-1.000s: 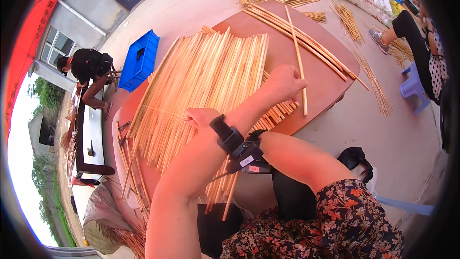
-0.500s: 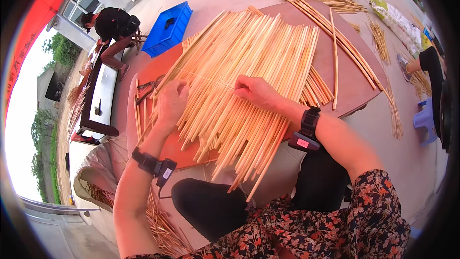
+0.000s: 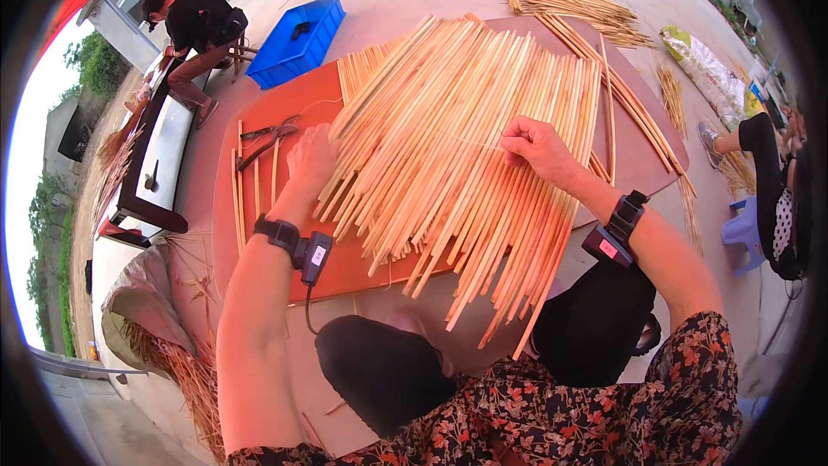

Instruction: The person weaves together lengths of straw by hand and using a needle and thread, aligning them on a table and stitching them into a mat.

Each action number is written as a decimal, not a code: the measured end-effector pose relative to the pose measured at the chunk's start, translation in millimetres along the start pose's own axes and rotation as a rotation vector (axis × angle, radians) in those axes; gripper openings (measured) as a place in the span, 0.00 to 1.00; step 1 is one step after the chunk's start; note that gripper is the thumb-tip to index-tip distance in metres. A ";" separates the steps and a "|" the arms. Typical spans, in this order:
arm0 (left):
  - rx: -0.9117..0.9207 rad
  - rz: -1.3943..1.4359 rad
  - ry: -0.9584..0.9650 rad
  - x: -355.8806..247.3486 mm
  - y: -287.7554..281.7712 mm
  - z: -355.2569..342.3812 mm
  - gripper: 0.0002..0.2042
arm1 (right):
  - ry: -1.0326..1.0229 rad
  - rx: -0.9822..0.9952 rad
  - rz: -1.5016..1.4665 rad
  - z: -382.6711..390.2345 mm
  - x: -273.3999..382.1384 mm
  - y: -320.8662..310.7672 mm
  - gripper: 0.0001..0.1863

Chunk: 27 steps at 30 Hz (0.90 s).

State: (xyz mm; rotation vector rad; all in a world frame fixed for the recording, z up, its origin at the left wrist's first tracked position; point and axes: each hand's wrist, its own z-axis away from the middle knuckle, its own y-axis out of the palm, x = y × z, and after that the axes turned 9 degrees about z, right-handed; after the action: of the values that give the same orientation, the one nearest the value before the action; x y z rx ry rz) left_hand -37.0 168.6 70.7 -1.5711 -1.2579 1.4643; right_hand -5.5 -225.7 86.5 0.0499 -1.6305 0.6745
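A wide mat of pale, straight plant stalks (image 3: 448, 121) lies side by side across the table and juts past its near edge. Over the right part of these stalks, my right hand (image 3: 542, 151) pinches a thin white thread (image 3: 470, 140) that stretches leftward across them. My left hand (image 3: 312, 157) is closed at the left border of the mat; whatever its fingers hold is hidden. Left of it, a pair of dark-handled shears (image 3: 269, 140) rests on the table beside a few loose stalks (image 3: 238, 198).
The reddish table (image 3: 293, 103) carries more long stalks (image 3: 634, 95) on its right. Beyond stand a blue crate (image 3: 297, 43) and a seated person (image 3: 203, 30). Stalk bundles (image 3: 586, 13) lie on the ground, near a purple stool (image 3: 743, 233) and another person's leg (image 3: 729, 142). A sack (image 3: 142, 302) sits left.
My right hand has moved right across the stalks with the thread. The mat appears farther right in view, and the shears are now fully uncovered beside my left hand.
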 end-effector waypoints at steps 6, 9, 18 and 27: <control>0.034 0.221 -0.162 38.8 -0.7 -15.8 0.19 | -0.020 0.038 -0.015 -8.9 33.7 17.5 0.08; 0.041 0.348 -0.180 37.4 -4.6 -11.9 0.18 | -0.059 0.012 -0.036 -19.7 56.6 27.3 0.08; 0.204 0.863 0.113 -57.7 -39.3 72.9 0.18 | -0.435 -0.056 0.320 29.8 78.3 88.9 0.06; 0.295 0.969 0.032 -123.1 -35.2 129.1 0.09 | -0.242 -0.075 0.136 66.8 80.1 90.6 0.09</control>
State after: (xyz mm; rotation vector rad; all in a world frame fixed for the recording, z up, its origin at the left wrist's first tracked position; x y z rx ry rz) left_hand -160.4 46.6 124.8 -2.0771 -0.1683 2.0374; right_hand -117.4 -153.4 123.2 -0.0358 -1.9041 0.7323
